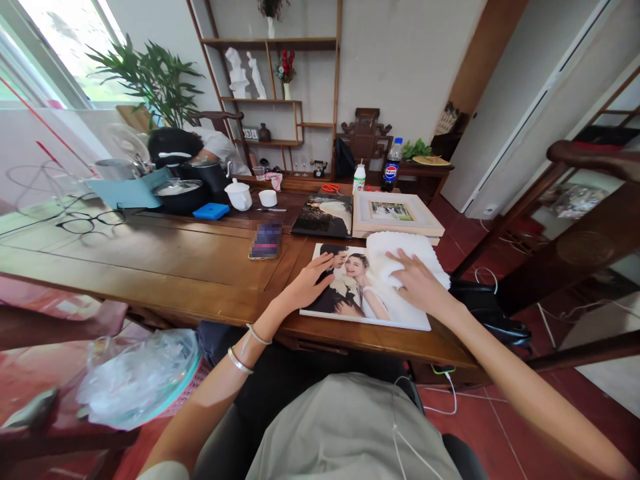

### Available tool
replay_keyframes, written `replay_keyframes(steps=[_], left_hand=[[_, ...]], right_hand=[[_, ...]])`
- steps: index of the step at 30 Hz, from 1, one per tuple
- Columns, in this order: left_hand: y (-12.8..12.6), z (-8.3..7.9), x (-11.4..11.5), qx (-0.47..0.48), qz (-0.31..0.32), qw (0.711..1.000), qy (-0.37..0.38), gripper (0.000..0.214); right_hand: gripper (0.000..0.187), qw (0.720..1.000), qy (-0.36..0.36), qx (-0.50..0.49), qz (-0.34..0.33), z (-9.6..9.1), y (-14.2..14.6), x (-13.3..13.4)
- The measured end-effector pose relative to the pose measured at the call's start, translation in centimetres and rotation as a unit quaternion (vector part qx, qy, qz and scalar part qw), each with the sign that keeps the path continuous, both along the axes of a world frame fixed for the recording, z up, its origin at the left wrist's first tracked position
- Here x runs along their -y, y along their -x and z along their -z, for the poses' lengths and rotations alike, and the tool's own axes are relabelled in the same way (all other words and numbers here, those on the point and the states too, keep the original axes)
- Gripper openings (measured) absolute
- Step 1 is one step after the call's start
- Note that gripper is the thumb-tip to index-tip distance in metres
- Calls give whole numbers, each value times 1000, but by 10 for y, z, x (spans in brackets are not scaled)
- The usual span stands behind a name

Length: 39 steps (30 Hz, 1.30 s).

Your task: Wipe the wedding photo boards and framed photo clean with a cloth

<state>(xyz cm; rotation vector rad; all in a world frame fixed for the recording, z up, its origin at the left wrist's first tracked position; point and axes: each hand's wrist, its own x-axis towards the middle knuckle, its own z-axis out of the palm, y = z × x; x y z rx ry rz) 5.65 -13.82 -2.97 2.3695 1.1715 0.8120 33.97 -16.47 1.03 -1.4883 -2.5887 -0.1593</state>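
A wedding photo panel [345, 283] with white edges lies flat at the table's front edge. Its picture shows a couple in wedding clothes. Across the left part of the panel rests my left hand [309, 277], fingers stretched out, holding nothing. A white cloth [425, 257] with a wavy edge covers the panel's upper right and reaches past it. My right hand [417, 283] lies on this cloth with its fingers spread and pressed down, not wrapped round it. Just behind are a dark photo album [320, 217] and a thick cream framed box [420, 223] with a small picture.
On the wooden table [215, 260] lie a phone [265, 241], glasses [90, 222] and a blue case [211, 211]. A white teapot [239, 195], a white bottle [359, 179] and a cola bottle [393, 165] stand farther back. A person [215, 147] leans down behind the pots.
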Motion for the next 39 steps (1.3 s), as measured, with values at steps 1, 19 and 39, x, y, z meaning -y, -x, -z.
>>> replay_keyframes(steps=[1, 19, 39], left_hand=[[0, 0, 0, -1, 0, 1000, -1, 46], [0, 0, 0, -1, -2, 1000, 5, 46], [0, -1, -1, 2, 3, 1000, 1, 46]], right_hand=[[35, 1000, 1, -4, -11, 0, 5, 12], [23, 996, -46, -78, 4, 7, -9, -8], [28, 1000, 5, -23, 5, -6, 17, -6]])
